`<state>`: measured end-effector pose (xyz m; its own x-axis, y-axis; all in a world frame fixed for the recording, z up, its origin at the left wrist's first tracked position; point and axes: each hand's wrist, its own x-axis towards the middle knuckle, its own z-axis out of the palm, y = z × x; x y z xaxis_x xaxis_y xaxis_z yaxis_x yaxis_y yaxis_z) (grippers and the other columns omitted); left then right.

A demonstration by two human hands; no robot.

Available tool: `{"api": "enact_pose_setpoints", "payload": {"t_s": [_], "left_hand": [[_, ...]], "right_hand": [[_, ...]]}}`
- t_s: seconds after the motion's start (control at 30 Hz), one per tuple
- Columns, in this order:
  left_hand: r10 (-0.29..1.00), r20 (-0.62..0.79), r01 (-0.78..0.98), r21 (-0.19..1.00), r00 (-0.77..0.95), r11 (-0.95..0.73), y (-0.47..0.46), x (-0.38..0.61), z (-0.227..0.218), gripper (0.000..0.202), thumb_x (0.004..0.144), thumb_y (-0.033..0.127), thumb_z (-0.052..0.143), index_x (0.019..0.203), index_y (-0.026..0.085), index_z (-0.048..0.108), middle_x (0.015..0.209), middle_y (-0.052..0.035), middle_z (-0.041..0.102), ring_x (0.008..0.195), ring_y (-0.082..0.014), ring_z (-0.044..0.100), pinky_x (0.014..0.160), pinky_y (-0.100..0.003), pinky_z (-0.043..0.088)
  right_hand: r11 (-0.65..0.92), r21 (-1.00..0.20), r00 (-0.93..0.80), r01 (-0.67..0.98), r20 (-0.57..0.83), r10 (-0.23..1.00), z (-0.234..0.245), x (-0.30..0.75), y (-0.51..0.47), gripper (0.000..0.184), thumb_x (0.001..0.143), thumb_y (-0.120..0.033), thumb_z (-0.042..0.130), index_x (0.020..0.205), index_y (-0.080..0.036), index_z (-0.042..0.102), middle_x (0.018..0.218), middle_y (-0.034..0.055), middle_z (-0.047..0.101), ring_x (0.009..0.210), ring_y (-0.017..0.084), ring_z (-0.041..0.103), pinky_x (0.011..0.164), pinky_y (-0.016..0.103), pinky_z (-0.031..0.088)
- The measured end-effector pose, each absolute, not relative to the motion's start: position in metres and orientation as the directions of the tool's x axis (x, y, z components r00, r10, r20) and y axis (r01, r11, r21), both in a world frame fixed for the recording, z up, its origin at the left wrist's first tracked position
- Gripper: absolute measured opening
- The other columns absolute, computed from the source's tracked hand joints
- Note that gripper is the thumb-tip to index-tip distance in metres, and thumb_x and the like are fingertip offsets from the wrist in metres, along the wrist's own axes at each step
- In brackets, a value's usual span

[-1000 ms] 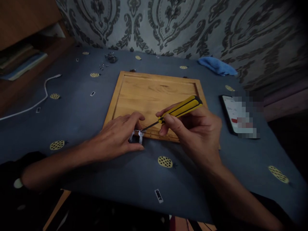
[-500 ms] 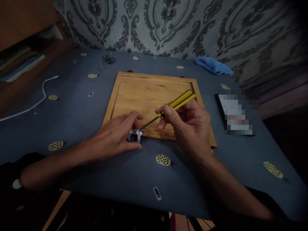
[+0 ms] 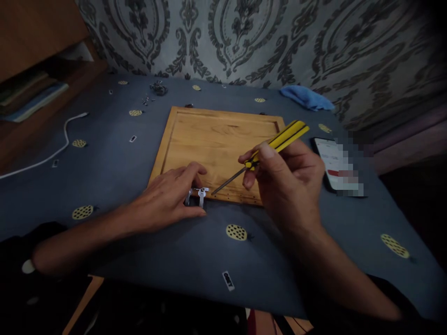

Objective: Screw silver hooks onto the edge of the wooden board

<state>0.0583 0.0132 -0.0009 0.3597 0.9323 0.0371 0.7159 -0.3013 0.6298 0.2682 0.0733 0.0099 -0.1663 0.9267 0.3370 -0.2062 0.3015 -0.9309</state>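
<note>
My right hand [image 3: 289, 181] is closed around the yellow-and-black handle of a screwdriver [image 3: 279, 142]. The screwdriver's tip points down to the left, just right of a shiny metal fitting [image 3: 201, 196] at the near edge of a wooden panel [image 3: 209, 144]. Curled around that fitting, my left hand [image 3: 171, 193] steadies it against the panel, the thumb on the near side and the fingers over the wood. Its inner grip is partly hidden. Several small dark holes dot the panel's near edge.
A phone [image 3: 337, 170] lies right of the panel, with a blue cloth [image 3: 307, 97] behind. Small screws [image 3: 147, 99] and a dark heap of hardware [image 3: 159, 88] sit at the back left. A white cable [image 3: 64, 135] runs along the left, beside a wooden shelf [image 3: 45, 102].
The screwdriver's tip has come off the metal fitting, and my right hand has moved it to the right. My left hand has stayed at the fitting.
</note>
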Motion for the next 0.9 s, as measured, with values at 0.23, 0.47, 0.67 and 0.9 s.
{"api": "enact_pose_setpoints", "payload": {"t_s": [0.23, 0.47, 0.67, 0.9], "left_hand": [[0.931, 0.033, 0.711, 0.635, 0.365, -0.301, 0.011, 0.058, 0.001, 0.060, 0.081, 0.035, 0.080, 0.128, 0.026, 0.044, 0.112, -0.0037, 0.069, 0.105, -0.0236, 0.067, 0.089, -0.037, 0.051], [0.931, 0.029, 0.716, 0.631, 0.364, -0.299, 0.012, 0.058, 0.001, 0.059, 0.081, 0.036, 0.080, 0.127, 0.025, 0.044, 0.111, -0.0047, 0.069, 0.100, -0.0244, 0.067, 0.085, -0.038, 0.052], [0.932, 0.028, 0.714, 0.635, 0.362, -0.296, 0.012, 0.057, -0.001, 0.061, 0.081, 0.039, 0.080, 0.129, 0.026, 0.044, 0.113, -0.0043, 0.069, 0.103, -0.0248, 0.068, 0.086, -0.037, 0.051], [0.932, 0.033, 0.712, 0.636, 0.361, -0.298, 0.012, 0.057, -0.001, 0.059, 0.081, 0.036, 0.080, 0.128, 0.026, 0.045, 0.113, -0.0042, 0.069, 0.103, -0.0250, 0.068, 0.085, -0.038, 0.051]], "right_hand": [[0.292, -0.949, -0.199, -0.115, 0.310, 0.930, 0.011, 0.264, 0.067, 0.029, 0.084, -0.047, 0.079, 0.084, -0.021, 0.066, 0.080, -0.0024, 0.073, 0.049, 0.008, 0.062, 0.049, 0.023, 0.056], [0.323, -0.944, -0.182, -0.067, 0.330, 0.926, 0.012, 0.262, 0.062, 0.031, 0.083, -0.050, 0.080, 0.085, -0.022, 0.067, 0.079, -0.0020, 0.072, 0.052, 0.010, 0.064, 0.052, 0.026, 0.059], [0.352, -0.935, -0.200, -0.054, 0.355, 0.913, 0.013, 0.262, 0.061, 0.031, 0.084, -0.050, 0.080, 0.085, -0.022, 0.066, 0.079, -0.0015, 0.071, 0.053, 0.010, 0.065, 0.052, 0.026, 0.058], [0.388, -0.921, -0.220, 0.027, 0.374, 0.901, 0.014, 0.262, 0.058, 0.027, 0.086, -0.046, 0.078, 0.087, -0.022, 0.067, 0.081, 0.0002, 0.071, 0.056, 0.012, 0.067, 0.054, 0.028, 0.059]]}}
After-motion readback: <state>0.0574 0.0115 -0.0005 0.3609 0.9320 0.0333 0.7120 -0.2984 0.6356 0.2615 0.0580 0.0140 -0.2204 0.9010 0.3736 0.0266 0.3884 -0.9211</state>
